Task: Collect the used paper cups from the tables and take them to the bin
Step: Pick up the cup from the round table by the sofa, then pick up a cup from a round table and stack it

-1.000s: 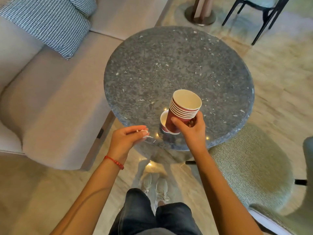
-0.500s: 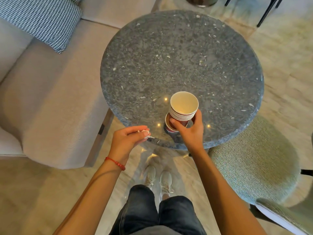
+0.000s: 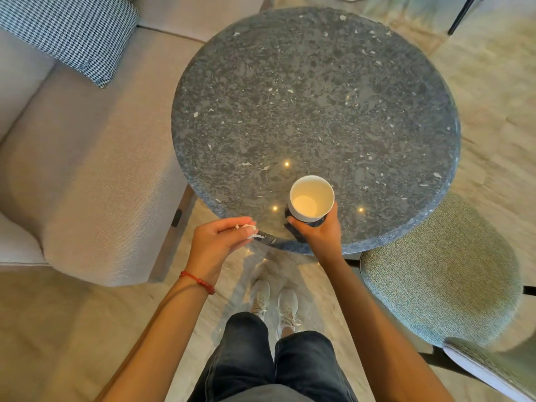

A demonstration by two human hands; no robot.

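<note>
right hand (image 3: 320, 236): grip curled round paper cup (image 3: 311, 197), upright at near edge of round stone worktop (image 3: 316, 91) | left hand (image 3: 217, 242): grip pinching white paper scrap (image 3: 250, 230) just off worktop edge

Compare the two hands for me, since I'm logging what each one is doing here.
The right hand grips the paper cup, seen from above over the round table; the left hand pinches a small white scrap.
The right hand is over the tabletop; the left is at its near edge.
The left wrist wears a red bracelet; the right is bare.
Both hold something.
</note>
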